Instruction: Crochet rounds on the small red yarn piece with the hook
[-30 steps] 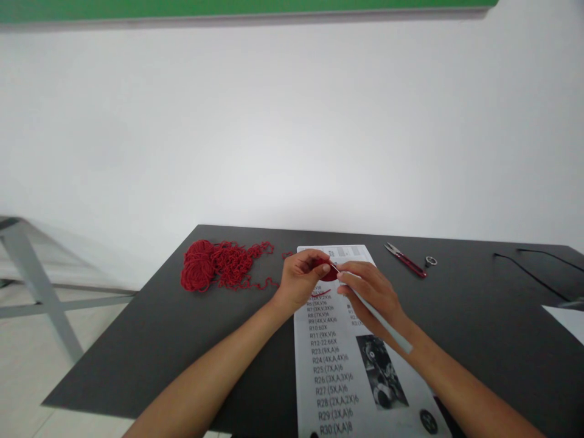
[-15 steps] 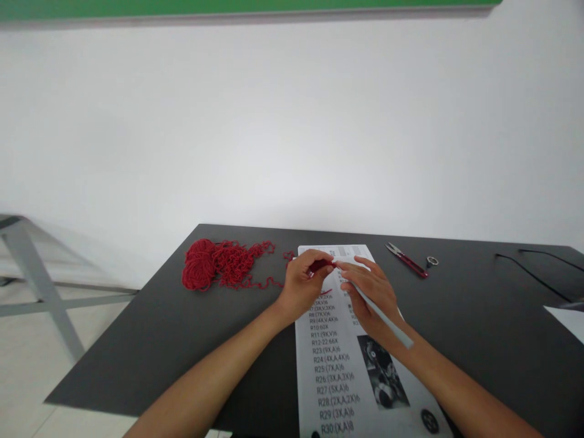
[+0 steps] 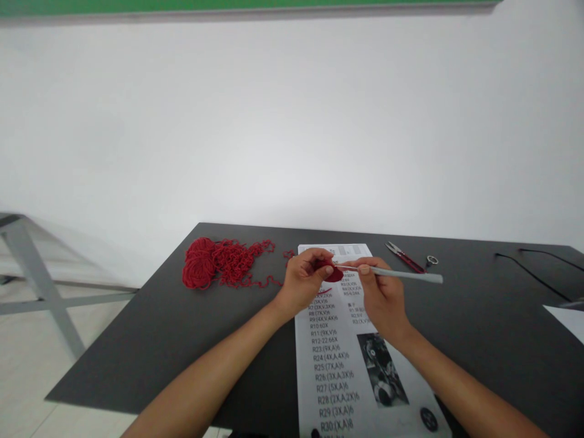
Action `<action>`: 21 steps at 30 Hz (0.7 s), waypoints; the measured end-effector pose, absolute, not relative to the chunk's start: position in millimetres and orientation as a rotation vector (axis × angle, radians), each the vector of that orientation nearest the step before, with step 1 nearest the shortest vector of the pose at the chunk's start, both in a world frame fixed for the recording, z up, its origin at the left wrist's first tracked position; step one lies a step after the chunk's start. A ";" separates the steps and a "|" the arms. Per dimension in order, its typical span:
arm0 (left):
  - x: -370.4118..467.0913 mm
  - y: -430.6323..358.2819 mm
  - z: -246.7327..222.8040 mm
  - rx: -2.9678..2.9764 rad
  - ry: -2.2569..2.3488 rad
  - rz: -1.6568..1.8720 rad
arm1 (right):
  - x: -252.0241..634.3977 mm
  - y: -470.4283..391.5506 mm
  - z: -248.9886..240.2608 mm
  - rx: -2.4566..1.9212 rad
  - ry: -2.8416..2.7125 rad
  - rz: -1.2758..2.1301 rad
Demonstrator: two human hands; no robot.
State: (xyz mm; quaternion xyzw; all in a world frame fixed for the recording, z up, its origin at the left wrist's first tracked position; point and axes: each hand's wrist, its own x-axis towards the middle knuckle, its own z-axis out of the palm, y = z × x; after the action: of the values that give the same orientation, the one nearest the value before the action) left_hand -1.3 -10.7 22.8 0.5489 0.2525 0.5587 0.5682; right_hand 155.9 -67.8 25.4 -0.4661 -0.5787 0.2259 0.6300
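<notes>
My left hand pinches a small dark red crocheted piece, which shows below and beside the fingertips. My right hand is closed on a crochet hook with a light grey handle; its thin metal shaft points left and its tip meets the red piece. Both hands are above a printed sheet with rows of text and a dark photo. Loose red yarn lies to the left, joined to a ball of red yarn, with a strand running toward my left hand.
Small thread snips with red handles and a metal ring lie behind my right hand. At the right are thin black glasses arms and the corner of a white paper. The dark table meets a white wall.
My right hand has closed its fingers around the hook handle, which has swung up from a slanted to a nearly level position. More of the red piece shows below my left fingers.
</notes>
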 end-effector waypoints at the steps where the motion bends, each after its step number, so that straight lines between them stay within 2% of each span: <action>1: -1.6 -10.8 22.7 1.293 0.582 1.310 | 155.3 -67.7 27.1 -1.072 -1.270 0.579; 6: -2.9 -9.7 21.7 1.309 0.564 1.304 | 156.6 -66.6 30.2 -1.093 -1.182 0.742; 21: -3.7 -11.0 22.4 1.318 0.520 1.266 | 160.8 -64.9 32.0 -1.126 -1.233 0.741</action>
State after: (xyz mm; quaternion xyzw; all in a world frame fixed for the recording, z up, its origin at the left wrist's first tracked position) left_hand -3.7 -11.0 22.4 0.5643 0.2225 0.5419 0.5818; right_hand 160.8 -64.9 32.0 -0.4880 -0.5343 0.3209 0.6110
